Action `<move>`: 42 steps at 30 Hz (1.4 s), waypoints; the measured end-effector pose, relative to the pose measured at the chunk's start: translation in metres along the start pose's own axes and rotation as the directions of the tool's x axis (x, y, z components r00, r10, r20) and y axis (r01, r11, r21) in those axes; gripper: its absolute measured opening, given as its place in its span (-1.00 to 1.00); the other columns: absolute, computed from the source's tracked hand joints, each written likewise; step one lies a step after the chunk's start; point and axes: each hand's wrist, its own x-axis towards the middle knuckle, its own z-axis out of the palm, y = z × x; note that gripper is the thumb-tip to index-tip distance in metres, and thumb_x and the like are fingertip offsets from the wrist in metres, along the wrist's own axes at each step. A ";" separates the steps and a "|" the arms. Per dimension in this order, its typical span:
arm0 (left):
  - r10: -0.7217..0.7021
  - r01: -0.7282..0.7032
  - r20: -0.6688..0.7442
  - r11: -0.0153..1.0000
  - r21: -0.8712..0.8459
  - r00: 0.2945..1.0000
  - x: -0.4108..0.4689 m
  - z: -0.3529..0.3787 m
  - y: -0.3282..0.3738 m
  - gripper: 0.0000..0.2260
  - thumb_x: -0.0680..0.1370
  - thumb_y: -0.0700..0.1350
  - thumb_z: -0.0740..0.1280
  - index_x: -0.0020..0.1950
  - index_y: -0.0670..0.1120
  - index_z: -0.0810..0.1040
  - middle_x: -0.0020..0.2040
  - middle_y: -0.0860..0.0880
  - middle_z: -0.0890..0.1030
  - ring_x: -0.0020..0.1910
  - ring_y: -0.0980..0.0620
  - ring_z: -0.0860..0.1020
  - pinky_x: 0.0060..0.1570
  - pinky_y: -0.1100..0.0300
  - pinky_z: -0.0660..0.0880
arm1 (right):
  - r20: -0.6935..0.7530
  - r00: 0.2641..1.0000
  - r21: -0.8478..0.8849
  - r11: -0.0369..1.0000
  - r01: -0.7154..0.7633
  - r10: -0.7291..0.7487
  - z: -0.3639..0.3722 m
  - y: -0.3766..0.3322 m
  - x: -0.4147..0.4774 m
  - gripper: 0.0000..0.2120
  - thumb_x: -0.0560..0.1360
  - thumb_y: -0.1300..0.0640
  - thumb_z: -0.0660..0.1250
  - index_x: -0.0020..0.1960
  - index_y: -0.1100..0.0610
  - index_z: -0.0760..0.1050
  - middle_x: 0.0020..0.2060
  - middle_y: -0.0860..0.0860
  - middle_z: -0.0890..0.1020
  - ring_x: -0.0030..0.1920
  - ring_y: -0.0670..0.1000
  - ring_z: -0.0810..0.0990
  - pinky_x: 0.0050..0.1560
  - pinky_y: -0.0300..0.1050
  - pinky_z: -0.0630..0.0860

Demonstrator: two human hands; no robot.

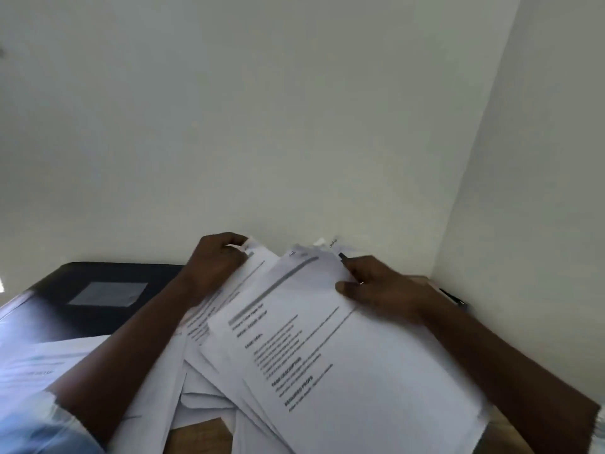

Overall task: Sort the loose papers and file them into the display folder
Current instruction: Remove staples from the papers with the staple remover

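A messy pile of printed white papers (327, 371) covers the wooden table in front of me. My left hand (216, 260) grips the far top edge of a sheet low in the pile. My right hand (383, 286) holds the far right edge of the top printed sheet, thumb on its face. A black pen (453, 296) lies just past that hand; whether the hand holds it is unclear. The black display folder (108, 306), with a pale label on its cover, lies closed at the back left, partly under papers.
White walls meet in a corner close behind the table on the right (458, 191). More loose sheets (49, 365) lie at the left over the folder's near edge. A strip of bare wooden tabletop (199, 437) shows at the bottom.
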 end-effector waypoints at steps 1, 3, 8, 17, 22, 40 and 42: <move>-0.024 0.027 0.067 0.999 -0.043 0.997 -0.002 0.000 0.002 -0.81 0.55 -0.30 0.37 0.04 -0.08 0.72 -0.14 -0.08 0.74 -0.19 0.00 0.64 -0.12 0.14 0.54 | 0.004 1.000 -0.082 0.997 0.004 -0.004 0.011 0.000 0.005 -0.75 0.63 0.07 0.31 0.27 0.12 0.56 0.17 -0.01 0.61 0.17 -0.04 0.55 0.27 0.03 0.47; -0.037 0.058 0.179 0.992 -0.110 0.983 -0.004 0.001 0.005 -0.76 0.56 -0.38 0.32 0.10 -0.15 0.71 -0.06 -0.14 0.74 -0.11 -0.07 0.66 -0.03 0.09 0.56 | -0.016 1.000 -0.136 0.991 0.000 -0.002 0.025 0.002 0.012 -0.81 0.65 0.08 0.28 0.23 0.04 0.56 0.13 -0.07 0.59 0.16 -0.04 0.53 0.23 -0.04 0.44; -0.060 0.114 0.304 0.980 -0.164 0.951 -0.007 0.003 0.008 -0.82 0.63 -0.20 0.37 0.19 -0.15 0.71 0.12 -0.20 0.72 0.06 -0.13 0.67 0.20 -0.03 0.57 | -0.097 0.995 -0.154 0.987 -0.046 0.032 0.044 -0.004 0.018 -0.91 0.62 0.10 0.26 0.10 0.03 0.51 0.03 -0.06 0.57 0.09 0.01 0.54 0.17 0.01 0.47; -0.063 0.104 0.577 0.994 -0.039 0.814 -0.006 0.001 0.007 -0.61 0.54 -0.07 0.52 0.37 -0.02 0.62 0.23 -0.14 0.69 0.19 -0.19 0.67 0.13 0.01 0.59 | -0.310 0.951 -0.211 0.975 -0.066 -0.003 0.074 -0.015 0.003 -0.82 0.59 0.09 0.29 0.19 0.03 0.48 -0.03 0.02 0.64 0.02 0.09 0.57 0.06 0.01 0.51; -0.068 0.057 0.494 0.998 0.038 0.867 -0.010 0.009 0.002 -0.58 0.30 -0.34 0.38 0.16 -0.26 0.64 0.04 -0.23 0.72 -0.05 -0.15 0.68 -0.01 0.03 0.60 | -0.392 0.916 -0.007 0.995 -0.097 0.087 0.063 -0.012 -0.003 -0.83 0.55 -0.14 0.38 -0.11 -0.07 0.58 -0.21 -0.17 0.66 -0.21 -0.15 0.61 -0.16 -0.15 0.48; 0.018 -0.076 0.337 0.985 0.158 0.941 -0.029 0.056 -0.007 -0.53 0.50 -0.47 0.20 -0.46 0.00 0.52 -0.42 0.00 0.49 -0.54 0.13 0.36 -0.53 0.31 0.23 | -0.383 0.868 0.086 0.948 -0.306 0.315 0.054 0.063 -0.030 -0.75 0.39 -0.08 0.58 0.01 -0.11 0.61 -0.25 -0.17 0.68 -0.17 -0.18 0.62 -0.01 -0.07 0.58; 0.063 -0.123 0.366 0.982 0.142 0.929 -0.034 0.059 -0.004 -0.39 0.50 -0.54 0.17 -0.44 0.10 0.61 -0.34 0.07 0.63 -0.47 0.20 0.51 -0.50 0.35 0.35 | -0.380 0.870 0.198 0.947 -0.254 0.313 0.056 0.064 -0.031 -0.78 0.40 0.03 0.60 0.00 -0.09 0.63 -0.28 -0.16 0.69 -0.26 -0.19 0.60 -0.06 -0.10 0.57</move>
